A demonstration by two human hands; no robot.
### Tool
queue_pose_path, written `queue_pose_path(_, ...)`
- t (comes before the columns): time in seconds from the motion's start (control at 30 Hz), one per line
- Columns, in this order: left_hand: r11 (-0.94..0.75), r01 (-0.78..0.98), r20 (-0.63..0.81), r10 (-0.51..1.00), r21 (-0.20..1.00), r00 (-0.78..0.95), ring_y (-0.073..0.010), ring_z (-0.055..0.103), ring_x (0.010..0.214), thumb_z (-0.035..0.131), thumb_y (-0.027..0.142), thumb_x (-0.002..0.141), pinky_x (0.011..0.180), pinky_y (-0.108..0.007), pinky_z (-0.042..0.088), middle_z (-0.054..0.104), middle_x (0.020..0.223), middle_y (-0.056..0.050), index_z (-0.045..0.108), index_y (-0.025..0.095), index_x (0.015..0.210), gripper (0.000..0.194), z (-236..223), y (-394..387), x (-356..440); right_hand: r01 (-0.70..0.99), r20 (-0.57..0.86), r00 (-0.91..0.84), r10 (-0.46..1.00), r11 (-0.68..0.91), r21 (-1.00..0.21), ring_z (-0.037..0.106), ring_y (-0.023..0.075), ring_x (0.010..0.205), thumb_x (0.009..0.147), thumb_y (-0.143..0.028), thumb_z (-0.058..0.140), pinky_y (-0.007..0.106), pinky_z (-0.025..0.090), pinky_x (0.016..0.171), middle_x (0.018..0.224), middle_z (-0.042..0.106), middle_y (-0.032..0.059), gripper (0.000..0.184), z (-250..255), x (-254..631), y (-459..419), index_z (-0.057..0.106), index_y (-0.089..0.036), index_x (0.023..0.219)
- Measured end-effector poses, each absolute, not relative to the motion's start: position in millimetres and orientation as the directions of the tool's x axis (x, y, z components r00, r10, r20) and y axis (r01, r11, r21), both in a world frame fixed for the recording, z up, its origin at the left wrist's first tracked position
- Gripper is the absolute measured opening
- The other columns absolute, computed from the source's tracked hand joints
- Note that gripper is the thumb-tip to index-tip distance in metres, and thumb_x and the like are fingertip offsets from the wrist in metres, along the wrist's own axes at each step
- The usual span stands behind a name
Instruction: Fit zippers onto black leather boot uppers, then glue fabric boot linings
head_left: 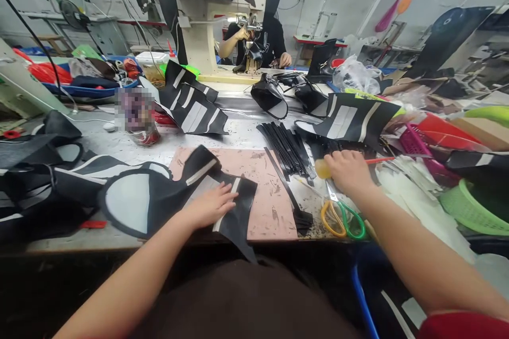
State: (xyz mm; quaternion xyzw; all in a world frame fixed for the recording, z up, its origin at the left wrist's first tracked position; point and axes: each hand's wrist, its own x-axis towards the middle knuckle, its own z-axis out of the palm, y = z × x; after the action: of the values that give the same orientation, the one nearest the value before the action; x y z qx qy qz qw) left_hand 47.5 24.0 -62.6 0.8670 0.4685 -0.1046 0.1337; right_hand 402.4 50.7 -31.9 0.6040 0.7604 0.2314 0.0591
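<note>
My left hand (212, 204) lies flat, fingers stretched, on a black boot upper piece (167, 198) with white backing patches and pale strips. The piece rests partly on a pink cutting board (274, 206), and its pointed end hangs over the table's front edge. My right hand (350, 172) is closed around what looks like a yellowish squeeze bottle (322, 169). A thin red tip (379, 160) sticks out on the hand's other side; the middle is hidden by my fingers. Just below lie scissors (342, 218) with one orange and one green handle. Black strips (286, 151) lie in a bundle to the left.
More black upper pieces (193, 106) lie behind the board, others (43, 185) pile up at left. A can (145, 135) stands near them. At right are a green basket (475, 206) and a pink basket (421, 153). Across the table a person (272, 42) works at a sewing machine (199, 26).
</note>
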Motion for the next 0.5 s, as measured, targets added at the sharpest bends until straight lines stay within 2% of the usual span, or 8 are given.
queue_pose_path(0.07,-0.490,0.863,-0.356,0.790,0.124,0.500,-0.0239,0.021,0.133,0.029,0.045,0.091,0.105,-0.037,0.026,0.030,0.143,-0.008,0.037,0.021,0.133,0.049,-62,41,50,0.980,0.471,-0.171,0.866,0.102,0.169,0.051,0.0304,0.094,0.075,-0.023,0.054,0.043,0.036,0.080,0.097,0.059,0.0150,0.033,-24,404,42,0.056,-0.012,0.106)
queue_pose_path(0.13,-0.476,0.875,-0.354,0.806,0.086,0.474,-0.0298,0.020,0.133,0.038,0.048,0.086,0.105,-0.043,0.024,0.028,0.143,-0.013,0.037,0.016,0.133,0.056,-57,54,57,0.963,0.687,0.082,0.722,0.119,-0.241,0.049,0.0317,0.099,0.067,-0.040,0.065,0.046,0.037,0.085,0.104,0.057,0.0139,0.050,-21,400,36,0.054,-0.015,0.109)
queue_pose_path(0.17,-0.479,0.875,-0.352,0.808,0.072,0.472,-0.0323,0.019,0.133,0.045,0.047,0.083,0.105,-0.046,0.023,0.027,0.143,-0.015,0.038,0.014,0.132,0.059,-54,58,62,0.893,0.725,0.226,0.651,0.159,-0.421,0.050,0.0312,0.099,0.063,-0.048,0.067,0.046,0.038,0.084,0.104,0.057,0.0130,0.057,-22,395,34,0.053,-0.017,0.109)
queue_pose_path(0.23,-0.516,0.854,-0.365,0.785,0.063,0.501,-0.0313,0.018,0.134,0.058,0.036,0.077,0.106,-0.045,0.021,0.023,0.145,-0.013,0.039,0.017,0.131,0.061,-50,62,71,0.669,0.662,0.443,0.604,0.269,-0.693,0.054,0.0276,0.092,0.062,-0.057,0.063,0.043,0.045,0.074,0.099,0.057,0.0105,0.062,-29,382,32,0.051,-0.019,0.109)
queue_pose_path(0.27,-0.545,0.836,-0.382,0.760,0.069,0.527,-0.0282,0.019,0.134,0.060,0.029,0.075,0.107,-0.042,0.022,0.022,0.146,-0.010,0.039,0.019,0.131,0.061,-48,63,75,0.523,0.583,0.500,0.641,0.313,-0.793,0.057,0.0247,0.085,0.063,-0.059,0.061,0.038,0.047,0.065,0.096,0.058,0.0089,0.062,-33,374,31,0.050,-0.020,0.109)
queue_pose_path(0.33,-0.597,0.796,-0.427,0.697,0.097,0.575,-0.0224,0.023,0.133,0.061,0.025,0.074,0.106,-0.035,0.026,0.024,0.146,-0.005,0.036,0.023,0.133,0.064,-48,64,80,0.202,0.386,0.518,0.764,0.329,-0.923,0.058,0.0180,0.068,0.061,-0.058,0.062,0.027,0.043,0.046,0.087,0.058,0.0052,0.060,-44,356,30,0.051,-0.021,0.107)
queue_pose_path(0.4,-0.627,0.770,-0.468,0.649,0.118,0.599,-0.0229,0.024,0.133,0.062,0.035,0.073,0.104,-0.034,0.030,0.024,0.146,-0.006,0.031,0.023,0.135,0.071,-49,66,80,-0.097,0.189,0.473,0.860,0.264,-0.960,0.054,0.0130,0.057,0.053,-0.052,0.071,0.020,0.035,0.036,0.080,0.058,0.0020,0.058,-55,339,30,0.054,-0.021,0.100)
queue_pose_path(0.5,-0.666,0.735,-0.511,0.593,0.123,0.622,-0.0271,0.015,0.135,0.065,0.048,0.066,0.103,-0.040,0.030,0.014,0.148,-0.007,0.023,0.021,0.138,0.088,-51,71,74,-0.252,0.035,0.445,0.895,0.163,-0.954,0.052,0.0104,0.053,0.045,-0.044,0.077,0.018,0.036,0.034,0.075,0.059,-0.0004,0.058,-69,319,33,0.057,-0.021,0.094)
